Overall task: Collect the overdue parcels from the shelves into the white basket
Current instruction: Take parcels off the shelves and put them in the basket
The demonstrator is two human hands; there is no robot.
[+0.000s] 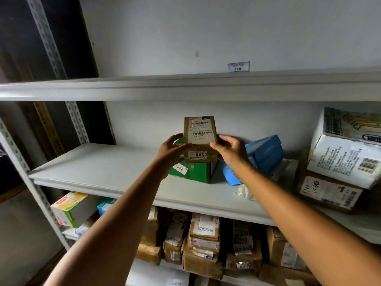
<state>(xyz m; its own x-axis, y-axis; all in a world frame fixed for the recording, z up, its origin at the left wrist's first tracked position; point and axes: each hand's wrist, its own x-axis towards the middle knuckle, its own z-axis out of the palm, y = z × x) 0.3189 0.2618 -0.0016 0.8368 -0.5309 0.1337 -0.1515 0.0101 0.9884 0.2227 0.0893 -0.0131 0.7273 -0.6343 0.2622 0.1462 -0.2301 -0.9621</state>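
Brown and box-shaped, the small cardboard parcel (200, 139) has a white barcode label on its upper face and a sticker reading 0461 on its near face. Both hands hold it over the middle part of the grey-white metal shelf board (99, 168), closer to the back edge than to the front edge. The left hand (170, 152) grips the left side of the parcel, with its fingers curled round that side. The right hand (231, 150) grips the right side; its thumb tip presses at the lower right corner of the white label and its other fingers are bent behind the parcel. The parcel is tilted, so the label face turns toward the camera. Just below and behind it a green carton (195, 172) with a white sticker on its left face stands on the board; I cannot tell if the parcel touches it. Just to the right of the green carton a blue plastic package (266, 153) leans near the back wall, partly hidden by the right wrist. At the right end of the same board a large white printed pack (346, 157) rests on a brown carton with a handwritten label (327, 193). On the board below stands a row of brown taped cartons (204, 244), and at its left end lies a yellow-and-green box (70, 207). On the upper shelf board (144, 87) a small blue-and-white card (238, 66) stands at the back edge.
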